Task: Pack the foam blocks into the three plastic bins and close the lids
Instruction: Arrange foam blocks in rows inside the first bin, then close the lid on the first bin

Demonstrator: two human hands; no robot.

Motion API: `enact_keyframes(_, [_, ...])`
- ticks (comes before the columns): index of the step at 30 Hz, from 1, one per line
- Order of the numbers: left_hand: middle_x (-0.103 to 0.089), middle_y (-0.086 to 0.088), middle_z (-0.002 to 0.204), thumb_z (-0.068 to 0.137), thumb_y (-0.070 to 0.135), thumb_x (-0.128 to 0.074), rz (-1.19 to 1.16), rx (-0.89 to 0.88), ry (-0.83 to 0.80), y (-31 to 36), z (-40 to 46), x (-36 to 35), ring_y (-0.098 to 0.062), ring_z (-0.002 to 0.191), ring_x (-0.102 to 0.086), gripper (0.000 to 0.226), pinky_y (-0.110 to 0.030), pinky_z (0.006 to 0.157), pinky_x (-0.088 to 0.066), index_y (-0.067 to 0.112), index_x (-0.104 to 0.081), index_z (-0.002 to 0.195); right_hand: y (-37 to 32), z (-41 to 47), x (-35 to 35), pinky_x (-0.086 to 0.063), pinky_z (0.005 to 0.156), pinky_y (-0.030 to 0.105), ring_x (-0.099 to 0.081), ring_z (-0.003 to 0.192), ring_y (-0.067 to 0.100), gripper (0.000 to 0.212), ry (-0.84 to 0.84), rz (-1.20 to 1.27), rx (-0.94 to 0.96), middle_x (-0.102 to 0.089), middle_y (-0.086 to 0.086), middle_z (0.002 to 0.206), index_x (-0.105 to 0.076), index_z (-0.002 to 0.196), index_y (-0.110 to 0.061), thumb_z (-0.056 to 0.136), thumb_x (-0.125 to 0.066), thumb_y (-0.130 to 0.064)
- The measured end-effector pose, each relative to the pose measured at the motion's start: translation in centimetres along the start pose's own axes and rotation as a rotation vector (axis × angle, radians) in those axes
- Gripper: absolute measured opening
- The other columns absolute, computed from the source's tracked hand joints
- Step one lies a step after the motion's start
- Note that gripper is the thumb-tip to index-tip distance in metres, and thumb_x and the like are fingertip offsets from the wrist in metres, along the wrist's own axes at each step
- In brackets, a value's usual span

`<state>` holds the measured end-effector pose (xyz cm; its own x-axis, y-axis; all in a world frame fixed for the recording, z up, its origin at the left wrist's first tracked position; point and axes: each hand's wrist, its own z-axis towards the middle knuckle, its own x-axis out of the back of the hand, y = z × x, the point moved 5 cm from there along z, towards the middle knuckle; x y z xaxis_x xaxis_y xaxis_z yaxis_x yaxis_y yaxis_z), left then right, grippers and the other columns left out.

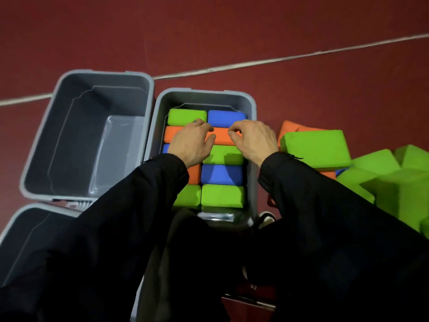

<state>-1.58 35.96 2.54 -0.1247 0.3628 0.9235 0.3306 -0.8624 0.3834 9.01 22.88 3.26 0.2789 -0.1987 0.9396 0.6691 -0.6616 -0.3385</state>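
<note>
The middle grey bin point(205, 95) holds two columns of green, orange and blue foam blocks. Both hands rest on the orange block point(222, 138) in the second row. My left hand point(191, 144) lies flat over its left part, fingers spread. My right hand point(251, 139) has curled fingers touching its right part. A green block point(186, 116) and a blue block point(226, 118) lie behind them. An empty grey bin point(102, 76) stands at left, and part of a third bin point(30, 209) shows at lower left.
A pile of loose green blocks point(383, 177) and orange blocks point(287, 129) lies on the dark red floor to the right of the middle bin. A white line point(278, 59) crosses the floor behind the bins. My black sleeves and legs fill the lower frame.
</note>
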Motion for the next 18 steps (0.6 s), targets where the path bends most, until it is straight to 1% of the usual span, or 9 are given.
enact_keyframes(3, [-0.066, -0.010, 0.118, 0.097, 0.037, -0.047, 0.004, -0.055, -0.007, 4.8, -0.2, 3.1, -0.034, 0.106, -0.063, 0.036, -0.042, 0.084, -0.051, 0.016, -0.068, 0.118, 1.4, -3.5, 5.5, -0.053, 0.078, 0.040, -0.067, 0.103, 0.035, 0.026, 0.041, -0.003, -0.042, -0.075, 0.001, 0.109, -0.073, 0.108, -0.031, 0.091, -0.056, -0.041])
enact_keyframes(5, [-0.068, -0.010, 0.112, 0.093, 0.041, -0.042, 0.014, -0.098, -0.008, 8.4, -0.6, 4.4, -0.036, 0.102, -0.065, 0.038, -0.044, 0.082, -0.053, 0.020, -0.069, 0.110, 2.7, -6.1, 8.7, -0.053, 0.078, 0.040, -0.067, 0.104, 0.035, 0.027, 0.049, -0.022, -0.072, -0.075, 0.000, 0.108, -0.072, 0.108, -0.032, 0.089, -0.055, -0.043])
enact_keyframes(8, [-0.071, -0.009, 0.105, 0.090, 0.039, -0.042, 0.019, -0.185, -0.006, 14.6, -1.1, 4.7, -0.038, 0.097, -0.065, 0.033, -0.043, 0.077, -0.052, 0.022, -0.069, 0.100, 5.2, -10.7, 12.5, -0.054, 0.081, 0.040, -0.067, 0.105, 0.034, 0.028, 0.090, -0.027, -0.118, -0.076, 0.000, 0.107, -0.072, 0.107, -0.033, 0.089, -0.055, -0.045])
enact_keyframes(10, [-0.072, -0.009, 0.103, 0.088, 0.039, -0.042, -0.006, -0.284, -0.027, 19.5, -1.4, 3.9, -0.038, 0.097, -0.066, 0.036, -0.044, 0.077, -0.054, 0.021, -0.070, 0.100, 7.6, -14.1, 14.4, -0.053, 0.080, 0.040, -0.067, 0.105, 0.034, 0.028, 0.134, -0.028, -0.179, -0.076, 0.000, 0.106, -0.072, 0.107, -0.034, 0.089, -0.055, -0.046])
enact_keyframes(13, [-0.073, -0.009, 0.101, 0.086, 0.046, -0.039, -0.055, -0.409, -0.095, 26.7, -2.2, 2.2, -0.039, 0.095, -0.066, 0.042, -0.046, 0.078, -0.055, 0.023, -0.071, 0.102, 11.9, -19.6, 16.2, -0.050, 0.078, 0.041, -0.066, 0.104, 0.036, 0.025, 0.190, -0.031, -0.310, -0.075, 0.004, 0.106, -0.073, 0.107, -0.034, 0.092, -0.056, -0.044])
enact_keyframes(15, [-0.072, -0.008, 0.103, 0.087, 0.048, -0.040, -0.065, -0.502, -0.152, 31.4, -3.4, 0.6, -0.038, 0.096, -0.067, 0.042, -0.047, 0.078, -0.055, 0.024, -0.070, 0.104, 14.9, -23.7, 17.1, -0.052, 0.079, 0.041, -0.066, 0.105, 0.035, 0.024, 0.230, 0.008, -0.414, -0.075, 0.002, 0.107, -0.073, 0.106, -0.032, 0.092, -0.056, -0.043])
enact_keyframes(18, [-0.071, -0.011, 0.110, 0.095, 0.038, -0.049, -0.077, -0.684, -0.233, 38.9, -6.2, -2.7, -0.034, 0.101, -0.066, 0.034, -0.043, 0.081, -0.053, 0.018, -0.071, 0.111, 19.5, -31.3, 17.7, -0.055, 0.078, 0.041, -0.068, 0.102, 0.030, 0.026, 0.320, 0.088, -0.596, -0.076, -0.003, 0.104, -0.072, 0.105, -0.032, 0.089, -0.054, -0.044])
